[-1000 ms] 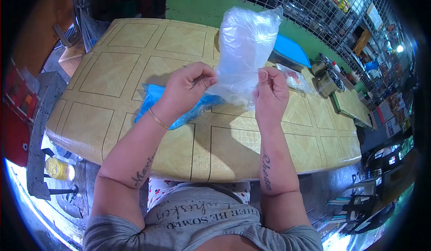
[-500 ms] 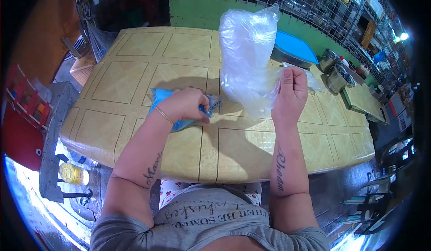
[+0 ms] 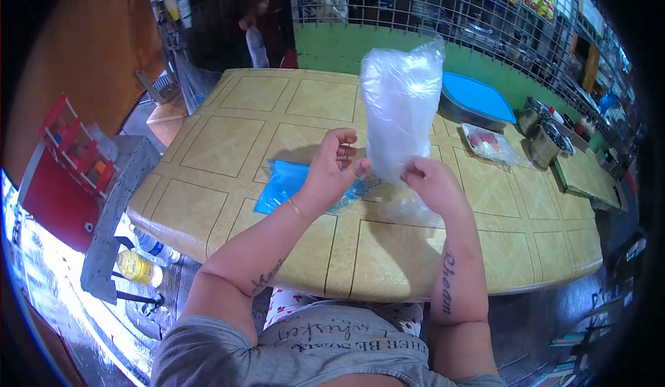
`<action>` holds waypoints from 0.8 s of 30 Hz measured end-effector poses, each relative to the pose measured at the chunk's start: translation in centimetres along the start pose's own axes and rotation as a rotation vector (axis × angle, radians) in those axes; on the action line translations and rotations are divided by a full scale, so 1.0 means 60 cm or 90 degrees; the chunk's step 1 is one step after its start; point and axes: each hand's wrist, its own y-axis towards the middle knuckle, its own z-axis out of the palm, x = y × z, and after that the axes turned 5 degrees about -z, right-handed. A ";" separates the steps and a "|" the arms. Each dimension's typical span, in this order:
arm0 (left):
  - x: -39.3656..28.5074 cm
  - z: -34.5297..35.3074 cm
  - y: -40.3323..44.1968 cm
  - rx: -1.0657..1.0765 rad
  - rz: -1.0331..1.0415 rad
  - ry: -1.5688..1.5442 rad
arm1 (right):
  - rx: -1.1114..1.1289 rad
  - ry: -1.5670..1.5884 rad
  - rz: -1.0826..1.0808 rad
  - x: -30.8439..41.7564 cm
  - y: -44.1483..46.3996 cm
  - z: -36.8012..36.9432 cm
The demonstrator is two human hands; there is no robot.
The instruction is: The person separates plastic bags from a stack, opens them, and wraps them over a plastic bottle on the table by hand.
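Observation:
A large clear plastic bag with whitish contents [image 3: 398,103] stands upright on the patterned table [image 3: 228,138]. My right hand [image 3: 433,183] pinches the bag's loose clear plastic near its lower front. To the left of the bag, my left hand [image 3: 336,169] is raised with its fingers curved and apart, holding nothing; its thumb comes close to the bag. Beneath and beside my left wrist lies a flat blue plastic packet [image 3: 280,185] with a clear, printed edge, partly hidden by the hand.
Behind on the right are a blue-lidded container [image 3: 478,100], a clear packet with reddish contents [image 3: 488,143] and metal pots [image 3: 546,145]. A red chair [image 3: 62,193] stands at the left. Beyond the table's far edge, another person's hand [image 3: 247,23] shows near a bottle.
My left hand has left the blue packet and risen open beside the bag. My right hand has moved down and inward to the bag's lower front. The view has shifted, showing another person behind.

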 end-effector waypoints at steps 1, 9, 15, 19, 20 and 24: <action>-0.005 -0.001 0.004 -0.030 -0.029 0.030 | 0.004 -0.033 0.007 -0.015 0.002 -0.005; -0.013 -0.019 0.013 -0.140 -0.033 0.128 | 0.014 -0.070 0.016 -0.035 0.020 0.038; -0.004 -0.071 0.039 -0.312 0.001 0.131 | -0.051 -0.068 -0.059 -0.053 0.055 0.095; 0.022 -0.147 0.066 -0.521 0.063 0.274 | -0.021 -0.067 -0.056 -0.050 0.080 0.120; 0.024 -0.171 0.074 -0.582 0.077 0.328 | -0.006 -0.053 -0.045 -0.052 0.082 0.123; 0.009 -0.267 0.111 -0.742 -0.011 0.480 | -0.002 -0.056 -0.020 -0.030 0.058 0.108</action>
